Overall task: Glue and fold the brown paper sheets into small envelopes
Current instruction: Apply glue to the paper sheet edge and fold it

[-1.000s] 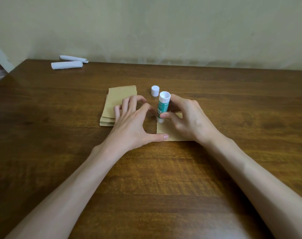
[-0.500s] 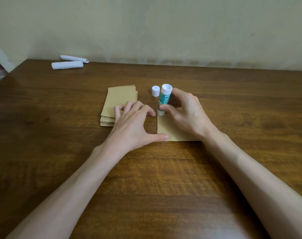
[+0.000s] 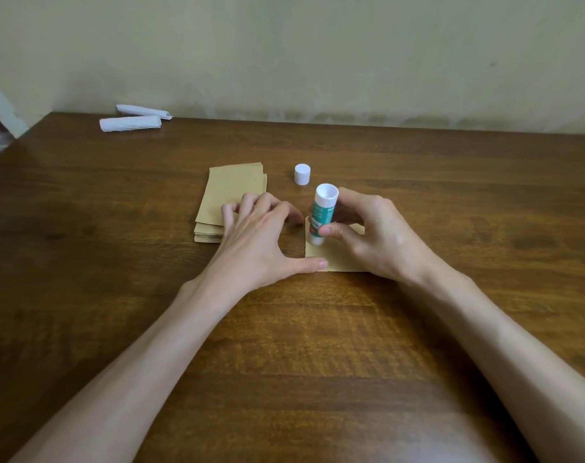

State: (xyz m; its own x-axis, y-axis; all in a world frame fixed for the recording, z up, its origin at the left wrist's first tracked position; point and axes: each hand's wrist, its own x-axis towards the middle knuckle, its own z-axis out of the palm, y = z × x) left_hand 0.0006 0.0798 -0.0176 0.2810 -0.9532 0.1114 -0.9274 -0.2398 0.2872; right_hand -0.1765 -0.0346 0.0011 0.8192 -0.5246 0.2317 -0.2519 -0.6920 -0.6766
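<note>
Your right hand [image 3: 381, 238] has the glue stick [image 3: 322, 212] pinched between thumb and curled fingers, thumb across the front of the green label. The stick stands nearly upright, top leaning a touch toward one o'clock, and its white lower end is down on the brown sheet [image 3: 334, 259], right by the sheet's nine o'clock edge. That sheet lies flat on the table [image 3: 317, 362] in the middle of your view, and most of its three o'clock side is hidden under your right palm.

Your left hand [image 3: 251, 242] is spread wide and holds nothing: the thumb stretches out toward three o'clock and its tip presses the sheet's seven o'clock corner. The fingers fan out toward twelve, with the outer ones lying over the near corner of the stack of brown sheets [image 3: 232, 192]. That stack sits at ten o'clock from the sheet, just beside your left hand.

The white cap [image 3: 302, 174] stands alone on the wood at eleven o'clock from the stick, close but apart. Way off at ten o'clock, by the wall [image 3: 317, 55], two white paper rolls [image 3: 130, 123] lie side by side
</note>
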